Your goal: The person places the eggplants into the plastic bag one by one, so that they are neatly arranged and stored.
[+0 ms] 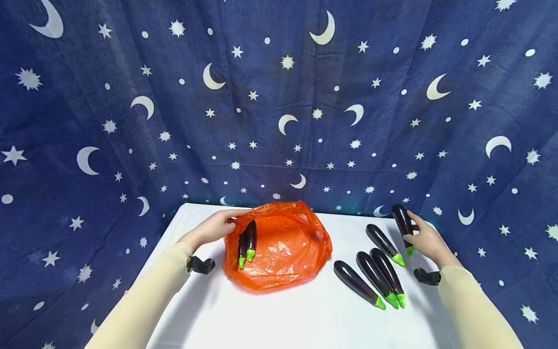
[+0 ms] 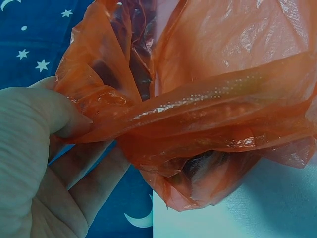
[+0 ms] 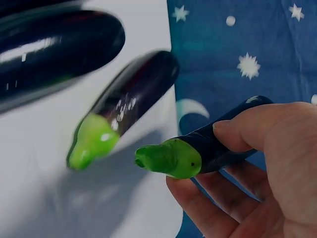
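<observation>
An orange plastic bag (image 1: pixel 287 242) lies with its mouth spread on the white table. Two dark eggplants (image 1: pixel 251 237) with green stems are inside it, at the left. My left hand (image 1: pixel 215 225) pinches the bag's left rim between thumb and fingers; the left wrist view shows the thumb (image 2: pixel 74 121) over the crumpled film. At the right, my right hand (image 1: pixel 427 240) grips an eggplant (image 1: pixel 402 223) around its body. In the right wrist view that eggplant's green cap (image 3: pixel 171 158) points left, away from the palm.
Several more eggplants (image 1: pixel 357 283) lie on the right half of the white table (image 1: pixel 279 320), stems toward the near right. One eggplant (image 1: pixel 383 242) lies just left of my right hand. A dark blue curtain (image 1: pixel 261 121) with moons and stars hangs behind the table.
</observation>
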Motion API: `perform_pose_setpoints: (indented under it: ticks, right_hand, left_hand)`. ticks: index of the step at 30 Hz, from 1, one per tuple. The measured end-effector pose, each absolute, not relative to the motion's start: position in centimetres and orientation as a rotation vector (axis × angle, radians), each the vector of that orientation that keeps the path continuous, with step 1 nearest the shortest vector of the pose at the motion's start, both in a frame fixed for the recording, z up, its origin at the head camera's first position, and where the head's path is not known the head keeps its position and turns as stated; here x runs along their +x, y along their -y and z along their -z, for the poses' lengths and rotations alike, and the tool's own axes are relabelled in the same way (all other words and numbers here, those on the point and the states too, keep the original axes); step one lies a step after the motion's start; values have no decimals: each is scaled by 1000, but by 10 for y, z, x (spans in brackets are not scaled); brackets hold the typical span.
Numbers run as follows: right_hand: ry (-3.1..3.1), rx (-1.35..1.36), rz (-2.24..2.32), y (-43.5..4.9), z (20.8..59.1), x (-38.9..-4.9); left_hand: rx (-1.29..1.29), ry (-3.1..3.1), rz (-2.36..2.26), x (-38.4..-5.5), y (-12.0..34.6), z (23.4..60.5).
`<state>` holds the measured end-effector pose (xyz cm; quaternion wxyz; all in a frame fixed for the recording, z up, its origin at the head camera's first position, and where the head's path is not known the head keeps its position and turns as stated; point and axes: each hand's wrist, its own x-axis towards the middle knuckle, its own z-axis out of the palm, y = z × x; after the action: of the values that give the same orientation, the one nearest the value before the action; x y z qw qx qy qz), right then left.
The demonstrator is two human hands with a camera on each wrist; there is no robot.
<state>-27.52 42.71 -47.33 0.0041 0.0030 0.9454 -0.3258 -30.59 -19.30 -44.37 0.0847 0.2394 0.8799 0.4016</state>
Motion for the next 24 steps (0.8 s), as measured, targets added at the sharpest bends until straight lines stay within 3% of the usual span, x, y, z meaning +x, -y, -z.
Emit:
perform_pose_setpoints:
  ticks: [24]
  right_hand:
    - [-2999, -197, 1119, -372, 455, -269]
  left_hand:
    - [750, -2631, -1199, -307, 194, 445]
